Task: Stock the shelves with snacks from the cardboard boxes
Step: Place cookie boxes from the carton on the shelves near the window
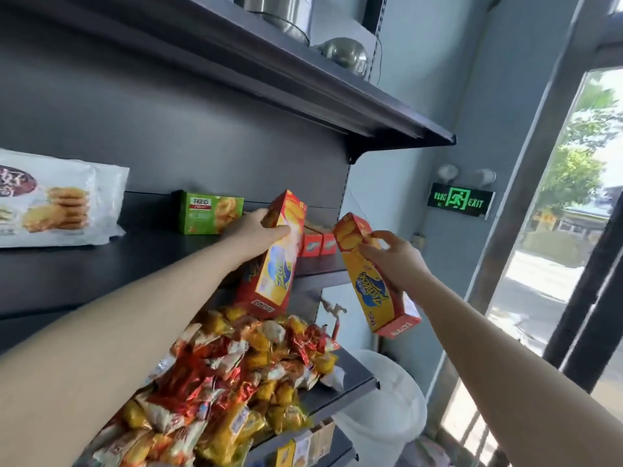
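Person had one in each hand. The left hand (pixel 261 227) was wrapped round the top of an orange snack box (pixel 276 264), tilted over the shelf's (pixel 135 261) front edge near its right end, just beside the small red boxes (pixel 318 242) there. The right hand (pixel 391 254) gripped a second orange box (pixel 374 284), up in the air just past the shelf's right end.

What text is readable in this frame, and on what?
"EXIT": green exit sign; the characters on its left part are blurred.
Green box: white characters, too blurred to read.
Left orange box and right orange box: blue logos, not legible.
Cookie bag: print cut off and blurred.
Wrapped snacks: print too small.
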Available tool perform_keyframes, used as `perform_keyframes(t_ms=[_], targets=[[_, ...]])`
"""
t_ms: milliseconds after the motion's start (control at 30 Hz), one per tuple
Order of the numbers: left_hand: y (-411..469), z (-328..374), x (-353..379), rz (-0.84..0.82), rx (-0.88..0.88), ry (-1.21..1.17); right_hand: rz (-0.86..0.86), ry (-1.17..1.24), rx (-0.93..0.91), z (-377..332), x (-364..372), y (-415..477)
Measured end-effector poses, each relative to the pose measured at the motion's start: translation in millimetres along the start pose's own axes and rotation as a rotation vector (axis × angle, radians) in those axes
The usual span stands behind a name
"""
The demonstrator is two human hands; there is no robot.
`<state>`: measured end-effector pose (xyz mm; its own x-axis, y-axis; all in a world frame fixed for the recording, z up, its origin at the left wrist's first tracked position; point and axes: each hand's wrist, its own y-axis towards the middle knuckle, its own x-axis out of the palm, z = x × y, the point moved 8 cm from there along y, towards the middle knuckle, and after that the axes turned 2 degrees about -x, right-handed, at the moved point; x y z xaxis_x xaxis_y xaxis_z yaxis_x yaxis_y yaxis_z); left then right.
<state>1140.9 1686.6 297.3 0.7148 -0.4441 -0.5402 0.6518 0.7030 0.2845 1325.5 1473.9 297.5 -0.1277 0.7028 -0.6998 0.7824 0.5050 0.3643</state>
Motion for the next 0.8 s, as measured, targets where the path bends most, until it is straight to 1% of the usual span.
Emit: perform_keyframes(t_ms=[100,200,333,467,567,633,700,800], targets=[[35.3,13.8,18.2,0.086,0.006,-0.025,0.022,-0.172,-0.129,9.8,1.9,58.0],[66.0,25.5,36.4,0.13,-0.024,-0.023,0.009,-0.332,-0.219,23.4,6.4,113.5],[101.7,30.1,51.5,0.208,-0.095,-0.075,-0.103,-0.459,-0.295,38.1,32.2,185.0],[120.4,18.3,49.4,0.326,-0.196,-0.189,-0.234,-0.579,-0.387,37.4,72.6,227.1],[122.6,9.3,41.7,0.364,-0.266,-0.262,-0.308,-0.571,-0.4,35.9,98.6,240.9],[122.6,7.0,33.0,0.365,-0.27,-0.226,-0.309,-0.523,-0.412,31.3,108.3,244.0],[119.2,5.4,17.9,0.385,-0.261,-0.099,-0.249,-0.432,-0.473,17.7,108.8,241.9],[106.2,-7.4,-7.4,0.408,-0.325,0.207,-0.145,-0.257,-0.63,-18.0,107.2,225.9]])
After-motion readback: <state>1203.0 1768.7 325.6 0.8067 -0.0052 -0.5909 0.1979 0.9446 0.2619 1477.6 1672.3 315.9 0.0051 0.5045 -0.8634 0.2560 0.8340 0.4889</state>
